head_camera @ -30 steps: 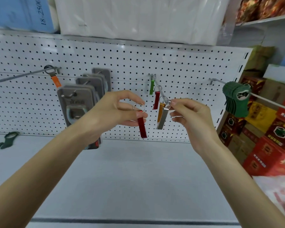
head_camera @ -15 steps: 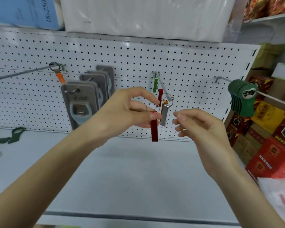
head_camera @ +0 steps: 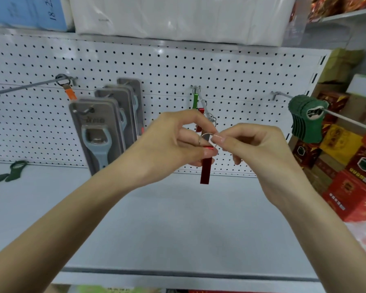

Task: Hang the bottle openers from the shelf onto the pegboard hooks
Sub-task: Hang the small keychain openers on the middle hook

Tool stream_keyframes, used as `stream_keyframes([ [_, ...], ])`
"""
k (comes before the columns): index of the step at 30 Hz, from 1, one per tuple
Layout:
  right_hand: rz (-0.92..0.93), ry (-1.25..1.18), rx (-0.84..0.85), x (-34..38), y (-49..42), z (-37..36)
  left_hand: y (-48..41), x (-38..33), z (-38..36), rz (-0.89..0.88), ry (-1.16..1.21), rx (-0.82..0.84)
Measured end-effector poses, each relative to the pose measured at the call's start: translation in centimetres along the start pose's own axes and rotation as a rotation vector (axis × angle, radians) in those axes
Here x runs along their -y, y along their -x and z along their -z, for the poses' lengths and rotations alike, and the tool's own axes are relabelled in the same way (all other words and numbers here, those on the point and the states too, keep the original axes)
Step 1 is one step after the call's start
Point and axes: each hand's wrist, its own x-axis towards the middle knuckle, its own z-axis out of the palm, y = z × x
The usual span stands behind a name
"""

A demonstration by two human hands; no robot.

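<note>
Two hands meet in front of the pegboard (head_camera: 230, 66), above the shelf (head_camera: 178, 218). Red bottle opener (head_camera: 205, 172): long axis near vertical, ring end up, plain end pointing down at the shelf. Left hand (head_camera: 169, 144) pinches its top between thumb and fingers. Right hand (head_camera: 258, 149) pinches the key ring (head_camera: 207, 137) with thumb and forefinger. Opener hangs just in front of the middle hook (head_camera: 201, 98), whose tip is hidden by fingers. That hook carries a green opener (head_camera: 195, 101). Hook to the left: carded openers (head_camera: 97, 132). Right hook: stacked dark green openers (head_camera: 304, 119).
</note>
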Motion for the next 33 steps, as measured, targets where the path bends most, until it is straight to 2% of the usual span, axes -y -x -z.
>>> stream_keyframes([
  [4,0.013,0.015,-0.015,0.3,-0.6,0.4,-0.5,0.2,0.1,-0.010,0.002,-0.011],
  [14,0.040,0.062,-0.051,0.4,-2.9,0.6,-2.7,1.0,0.7,-0.030,0.044,-0.187],
  [20,0.026,0.078,-0.050,-0.3,-3.5,0.9,-3.5,1.6,0.4,0.013,0.080,-0.187],
  [25,-0.011,0.036,0.016,-0.9,-3.8,1.0,-3.9,2.1,0.5,0.046,0.114,-0.189],
  [33,-0.032,-0.003,0.064,-1.9,-3.8,1.3,-4.2,2.5,0.3,0.037,0.130,-0.177],
])
